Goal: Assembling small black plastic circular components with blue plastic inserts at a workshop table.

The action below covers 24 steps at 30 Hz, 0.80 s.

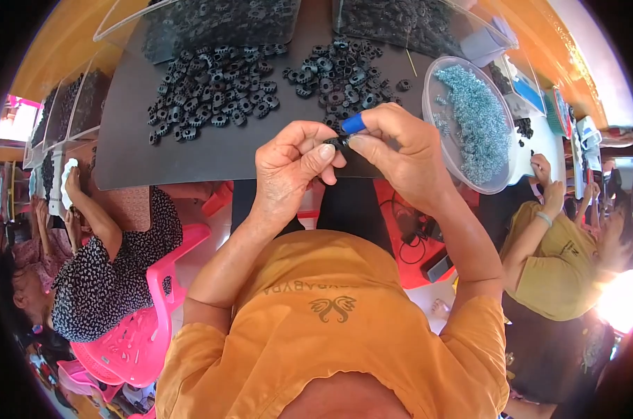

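Observation:
My left hand (288,160) and my right hand (407,153) meet over the near edge of the dark table. Pinched between their thumbs and fingers is a small black plastic piece (339,142), partly hidden by the fingertips. A blue wrap (354,125) circles the right index finger. Just beyond the hands lies a pile of similar black pieces (341,77). Farther left spreads a larger heap of them (215,91). At the right, a clear oval tub (429,112) holds a mass of tiny pale-blue shiny parts (473,115), too small to make out singly.
Clear bins of black pieces (219,28) (400,24) stand along the table's far side. A thin stick (411,63) leans near the right bin. Co-workers sit at the left (93,279) and right (557,272). A red stool (407,244) with dark cables stands below the table.

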Available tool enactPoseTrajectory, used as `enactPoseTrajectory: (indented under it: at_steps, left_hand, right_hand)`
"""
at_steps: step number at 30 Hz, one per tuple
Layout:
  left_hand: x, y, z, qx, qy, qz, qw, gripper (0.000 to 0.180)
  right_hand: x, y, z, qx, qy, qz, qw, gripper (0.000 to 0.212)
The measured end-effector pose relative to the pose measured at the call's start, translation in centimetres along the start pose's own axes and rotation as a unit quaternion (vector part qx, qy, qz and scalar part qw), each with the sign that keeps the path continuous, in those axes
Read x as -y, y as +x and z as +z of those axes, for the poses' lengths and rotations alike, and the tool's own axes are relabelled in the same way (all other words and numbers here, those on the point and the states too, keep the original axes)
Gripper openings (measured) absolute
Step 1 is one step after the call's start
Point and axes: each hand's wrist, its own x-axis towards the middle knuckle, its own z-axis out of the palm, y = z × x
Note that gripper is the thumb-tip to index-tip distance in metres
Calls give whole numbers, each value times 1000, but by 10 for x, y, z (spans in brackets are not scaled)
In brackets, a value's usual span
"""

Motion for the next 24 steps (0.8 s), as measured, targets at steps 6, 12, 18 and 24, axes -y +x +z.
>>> enactPoseTrajectory:
  at_steps: [6, 12, 18, 24]
  left_hand:
    - [1, 0, 1, 4, -17, -8, 1000, 16]
    - [2, 0, 0, -6, -12, -16, 1000, 16]
    - [1, 1, 0, -12, 1, -9, 1000, 16]
    - [4, 1, 0, -11, -11, -5, 1000, 16]
  right_hand:
    - [-3, -6, 11, -56, 50, 38, 996, 19]
    - [-8, -4, 17, -85, -86, -129, 984, 17]
    - [-14, -5, 24, -113, -118, -188, 969, 20]
    - [-14, -7, 28, -125, -157, -238, 950, 31]
